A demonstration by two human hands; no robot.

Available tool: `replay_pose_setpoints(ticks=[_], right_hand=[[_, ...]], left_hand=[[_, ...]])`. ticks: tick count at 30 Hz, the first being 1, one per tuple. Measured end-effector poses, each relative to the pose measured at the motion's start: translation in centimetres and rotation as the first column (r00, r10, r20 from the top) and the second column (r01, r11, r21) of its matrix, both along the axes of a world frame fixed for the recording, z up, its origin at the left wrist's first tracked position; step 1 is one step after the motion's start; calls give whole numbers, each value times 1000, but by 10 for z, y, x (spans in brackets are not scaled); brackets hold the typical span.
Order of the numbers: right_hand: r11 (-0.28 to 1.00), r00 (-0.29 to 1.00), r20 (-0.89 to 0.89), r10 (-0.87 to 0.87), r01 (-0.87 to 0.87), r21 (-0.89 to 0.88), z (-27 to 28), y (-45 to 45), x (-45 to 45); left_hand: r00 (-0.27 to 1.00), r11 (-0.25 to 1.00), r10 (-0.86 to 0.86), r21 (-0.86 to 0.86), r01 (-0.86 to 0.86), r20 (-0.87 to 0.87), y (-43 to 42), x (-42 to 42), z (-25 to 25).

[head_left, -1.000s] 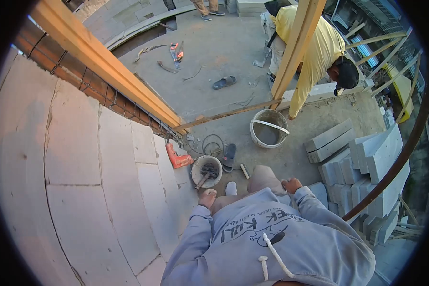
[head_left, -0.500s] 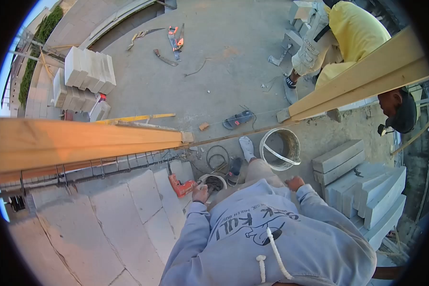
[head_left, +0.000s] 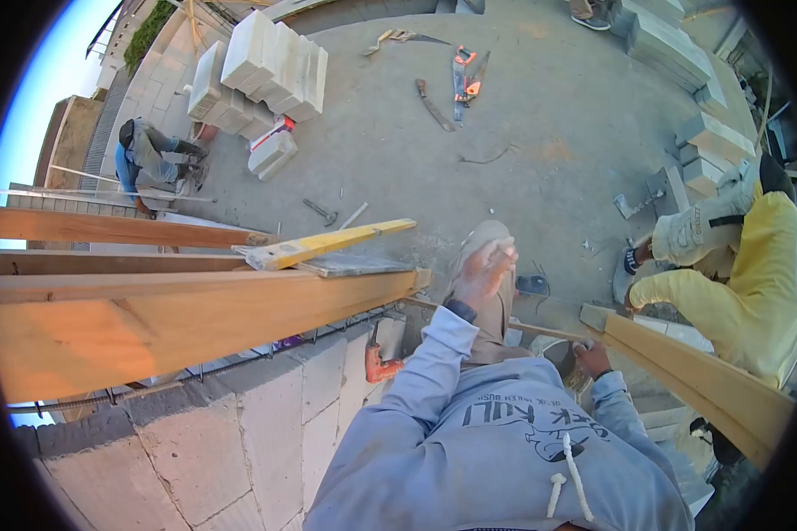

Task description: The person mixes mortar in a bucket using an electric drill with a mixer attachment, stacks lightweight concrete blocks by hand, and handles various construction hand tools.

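My left hand (head_left: 485, 274) is over my raised knee, holding nothing I can see. Its fingers look loosely bent and slightly apart, with pale dust on the tips. My right hand (head_left: 591, 358) is low by my right side, next to the bucket (head_left: 577, 382), fingers curled; anything inside them is hidden. A red power drill (head_left: 379, 365) rests bit-up at the end of the pale block wall (head_left: 274, 425), left of my left forearm. Wooden boards (head_left: 177, 323) run along that wall, with a yellow bar (head_left: 336, 243) lying across their near end.
A wooden beam (head_left: 700, 389) slants at right, beside a co-worker in a yellow top (head_left: 753, 283). Another person (head_left: 150, 159) bends at far left. Block stacks (head_left: 279, 66), handsaws (head_left: 460, 84), a machete-like blade (head_left: 434, 104) and a hammer (head_left: 321, 212) are on the floor.
My left hand has risen from beside the drill to over my knee, which is now lifted. My view has shifted left and forward; the right hand is now beside the bucket.
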State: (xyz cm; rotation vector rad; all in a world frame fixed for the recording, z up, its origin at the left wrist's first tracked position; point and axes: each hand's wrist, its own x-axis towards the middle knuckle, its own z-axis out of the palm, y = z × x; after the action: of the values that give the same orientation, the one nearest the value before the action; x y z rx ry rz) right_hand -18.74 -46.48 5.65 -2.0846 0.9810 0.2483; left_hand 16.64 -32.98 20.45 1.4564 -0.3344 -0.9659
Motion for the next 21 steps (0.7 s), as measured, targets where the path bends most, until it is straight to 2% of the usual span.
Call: replay_pose_setpoints(ticks=[1,2,3,4,5,7,10,11,12,13,14,15,18,19,21], right_hand=[[996,999,44,29,-25,-85,-9,-7,6],[987,989,-96,-114,124,98,18,-14,31],[924,940,-261,-221,288,253,53,-22,59],[925,944,-212,-253,300,232,46,-30,67],[922,942,-169,-291,323,213,38,-35,69],[931,933,-199,-300,332,154,5,-55,69],[938,922,-205,-328,343,41,-10,-72,90],[920,904,-274,-329,372,122,15,-75,99],[895,881,-346,-321,403,194,37,-78,104],[804,826,-467,-314,494,332,78,-90,152],[693,795,-503,-339,573,438,82,-113,213],[560,755,-486,-439,653,509,85,-128,233],[758,818,-379,-432,557,339,91,-158,280],[830,840,-395,-372,492,265,105,-165,307],[796,828,-357,-433,537,281,103,-184,324]], left_hand=[[969,989,-61,148,25,239,-14,12,-24],[882,954,-150,298,12,446,-24,19,-51],[945,956,-130,291,39,300,-35,25,-87],[983,958,-113,277,69,144,-48,37,-113],[986,953,-140,283,109,93,-65,56,-117],[978,934,-201,288,210,-61,-97,85,-117],[961,930,-265,283,235,73,-152,160,-159],[928,961,-229,221,167,292,-169,202,-159],[880,976,-181,189,107,439,-166,231,-146],[968,972,-161,203,121,194,-169,283,-107],[983,989,19,139,-45,181,-174,310,-143],[973,976,99,171,-136,209,-176,348,-156],[937,926,259,215,-309,234,-155,418,-153],[922,911,301,213,-354,244,-151,433,-150],[923,904,295,242,-354,247,-146,438,-151]])
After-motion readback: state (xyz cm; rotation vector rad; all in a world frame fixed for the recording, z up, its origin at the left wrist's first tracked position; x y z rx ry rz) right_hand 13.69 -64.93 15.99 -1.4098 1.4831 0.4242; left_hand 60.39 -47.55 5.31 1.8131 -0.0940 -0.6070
